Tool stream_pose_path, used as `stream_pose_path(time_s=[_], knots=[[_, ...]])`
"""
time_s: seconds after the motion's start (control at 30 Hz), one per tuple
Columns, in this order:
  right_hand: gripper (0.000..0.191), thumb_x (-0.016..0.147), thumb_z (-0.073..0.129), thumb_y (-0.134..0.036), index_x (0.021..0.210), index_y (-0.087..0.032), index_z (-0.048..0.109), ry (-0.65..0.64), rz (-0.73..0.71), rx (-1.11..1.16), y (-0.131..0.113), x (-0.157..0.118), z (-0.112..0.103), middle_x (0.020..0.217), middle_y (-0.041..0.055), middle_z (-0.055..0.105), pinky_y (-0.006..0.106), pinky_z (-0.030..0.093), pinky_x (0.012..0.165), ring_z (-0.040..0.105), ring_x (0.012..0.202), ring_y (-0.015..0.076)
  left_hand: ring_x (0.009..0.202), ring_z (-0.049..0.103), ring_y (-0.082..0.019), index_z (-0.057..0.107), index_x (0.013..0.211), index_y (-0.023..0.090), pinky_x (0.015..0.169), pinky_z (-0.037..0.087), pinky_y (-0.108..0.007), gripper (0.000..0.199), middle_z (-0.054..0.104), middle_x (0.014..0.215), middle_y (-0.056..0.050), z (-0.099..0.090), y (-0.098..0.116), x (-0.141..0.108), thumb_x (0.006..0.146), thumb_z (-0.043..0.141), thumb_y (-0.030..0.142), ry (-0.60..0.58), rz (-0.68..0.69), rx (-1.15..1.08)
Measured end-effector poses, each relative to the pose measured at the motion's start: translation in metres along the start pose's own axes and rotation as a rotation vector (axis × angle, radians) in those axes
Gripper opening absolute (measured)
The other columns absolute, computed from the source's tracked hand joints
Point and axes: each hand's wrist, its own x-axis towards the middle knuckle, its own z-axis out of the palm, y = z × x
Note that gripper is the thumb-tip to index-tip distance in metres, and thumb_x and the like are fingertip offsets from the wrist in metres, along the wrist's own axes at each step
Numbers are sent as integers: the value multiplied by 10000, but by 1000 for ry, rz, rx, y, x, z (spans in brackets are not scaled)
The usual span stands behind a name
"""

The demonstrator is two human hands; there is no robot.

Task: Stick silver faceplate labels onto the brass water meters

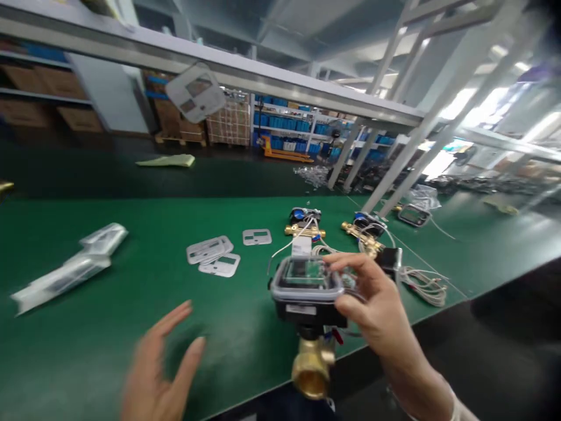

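My right hand [372, 301] grips the right side of a meter [309, 310], fingers on its clear lid and thumb along its edge. A green circuit board shows under that lid. Below the black housing hangs a brass pipe body [312, 368] with its round opening facing me, close to the bench's front edge. To the left, my left hand [162, 365] hovers over the green bench, thumb and fingers apart, holding nothing. Beyond it lie several grey faceplates [210, 254] with cut-out windows, and a single faceplate [257, 237] sits farther right.
Clear plastic-wrapped parts [72, 269] lie on the green bench [144, 222] at left. Behind the held meter are another brass meter [305, 225], a third [363, 231] and a coiled cable [425, 286]. Slanting metal posts [407, 126] rise at right; an overhead rail [245, 73] carries a faceplate.
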Motion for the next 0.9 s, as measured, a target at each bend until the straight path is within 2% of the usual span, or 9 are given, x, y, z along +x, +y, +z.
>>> stream_pose_path(time_s=[0.1,0.17,0.23,0.37,0.43,0.53,0.63,0.77,0.9], knots=[[392,714,923,-507,943,-301,681,-94,-7,-174,17,-19,78,1149,62,705,468,585,876,676,1099,321,1404,533,-388,452,1532,231,1151,485,-539,919,573,1501,-165,26,2,-17,870,497,866,-245,-223,-569],[301,798,864,-478,953,-306,671,-126,-7,-224,28,-36,114,1147,73,702,486,597,835,683,1080,326,1392,547,-381,365,1557,227,1144,495,-502,1027,568,1496,-176,35,2,-19,788,674,833,-235,-266,-673],[281,843,826,-463,1030,-315,677,-138,-36,-232,37,-52,131,1204,93,691,510,609,843,682,1110,339,1373,563,-385,321,1554,235,1135,504,-494,1157,547,1504,-180,31,1,-14,657,891,693,-175,-271,-588],[266,932,731,-377,1184,-318,672,-248,-30,-72,46,-65,130,1306,114,653,406,664,721,702,1116,306,1372,557,-403,353,1533,247,1179,445,-579,1145,502,1526,-188,-2,-9,5,609,979,502,-101,-208,-229],[294,952,701,-343,1241,-312,655,-277,26,2,46,-64,127,1413,122,593,350,671,679,714,1116,284,1384,544,-407,349,1545,255,1205,400,-613,1144,496,1529,-187,-17,-16,14,618,976,495,-165,-148,-118],[371,965,691,-339,1323,-295,609,-287,142,16,45,-57,128,1559,133,475,321,671,726,708,1164,271,1429,490,-433,208,1619,260,1212,369,-655,1370,439,1575,-212,-31,-23,21,543,998,567,-275,-45,-29],[448,988,663,-352,1410,-288,527,-407,292,95,48,-46,127,1533,137,519,337,658,827,695,1200,261,1438,471,-450,108,1643,244,1199,374,-675,1501,424,1582,-231,-35,-23,26,495,999,618,-323,8,22],[594,961,707,-393,1480,-301,432,-493,408,179,58,-34,117,1481,131,571,374,630,880,715,1124,238,1376,543,-426,154,1635,257,1177,419,-643,1441,501,1531,-199,-36,-19,35,516,1002,581,-339,-17,6],[504,969,695,-381,1418,-271,494,-632,498,216,59,-35,115,1336,114,676,386,602,901,724,1061,223,1378,546,-418,211,1628,281,1185,422,-620,1379,514,1532,-172,-48,-28,46,530,997,559,-385,1,4]])
